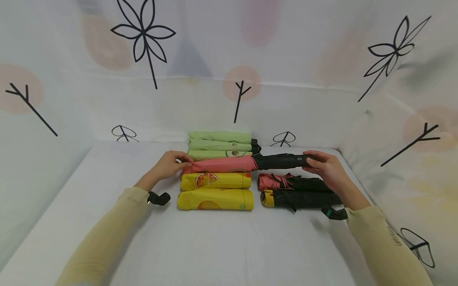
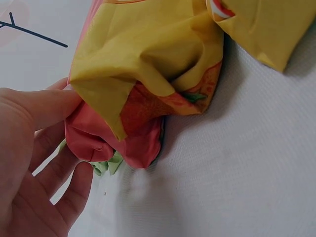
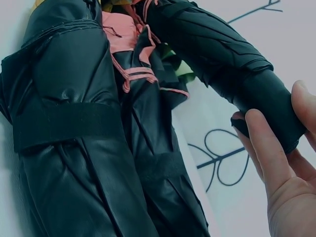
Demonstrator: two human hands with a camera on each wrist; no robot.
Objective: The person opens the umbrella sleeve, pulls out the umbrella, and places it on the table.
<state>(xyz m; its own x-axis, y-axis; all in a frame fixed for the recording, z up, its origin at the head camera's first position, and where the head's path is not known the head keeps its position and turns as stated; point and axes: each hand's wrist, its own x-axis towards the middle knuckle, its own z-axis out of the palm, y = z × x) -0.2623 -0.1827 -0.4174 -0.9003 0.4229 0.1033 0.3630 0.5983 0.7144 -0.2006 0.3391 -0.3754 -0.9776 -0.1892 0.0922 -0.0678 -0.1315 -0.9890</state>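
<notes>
A folded black umbrella [image 1: 280, 161] lies partly inside a pink cover [image 1: 223, 164], across the middle of the table in the head view. My left hand [image 1: 167, 165] pinches the cover's left end between thumb and fingers. At the other end, my right hand [image 1: 330, 170] grips the umbrella's black tip; the right wrist view shows the fingers [image 3: 266, 148] around it. Just in front lie two yellow covers [image 1: 214, 200] with fruit prints. Right of them rest two more black folded umbrellas [image 1: 304, 198], one with pink fabric at its end, the other with yellow.
Several light green covered umbrellas [image 1: 220, 137] lie stacked behind the pink one. A white cloth covers the table [image 1: 214, 246], and a printed white curtain [image 1: 200, 103] rises at the back and sides.
</notes>
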